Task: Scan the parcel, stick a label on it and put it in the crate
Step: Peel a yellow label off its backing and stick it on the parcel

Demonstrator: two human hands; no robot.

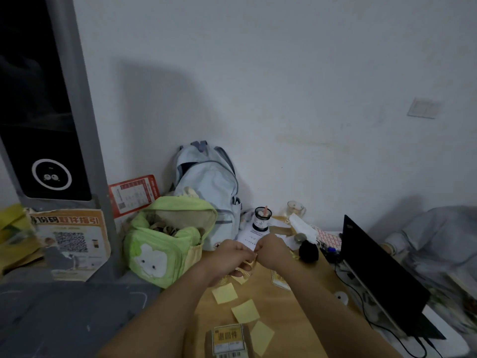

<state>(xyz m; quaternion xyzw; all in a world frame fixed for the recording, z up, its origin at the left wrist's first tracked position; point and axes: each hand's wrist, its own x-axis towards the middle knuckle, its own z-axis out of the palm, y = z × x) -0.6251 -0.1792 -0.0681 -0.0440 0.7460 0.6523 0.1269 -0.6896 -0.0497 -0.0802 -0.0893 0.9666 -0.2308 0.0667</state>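
Both my hands meet over the middle of the wooden table (304, 301). My left hand (228, 257) and my right hand (271, 250) pinch a small strip of yellow label paper (246, 267) between them, fingers closed on it. A brown parcel (228, 341) with a yellow-and-white printed label on top lies at the table's near edge, below my forearms. Three loose yellow sticky notes (245, 310) lie on the table between the parcel and my hands. No crate or scanner can be made out.
A green bag (165, 244) and a pale blue backpack (211, 187) stand at the back left. A black laptop (382, 272) with cables sits on the right. A dark cup (262, 218), a black pouch (308, 250) and papers crowd the back. A grey surface (64, 319) lies left.
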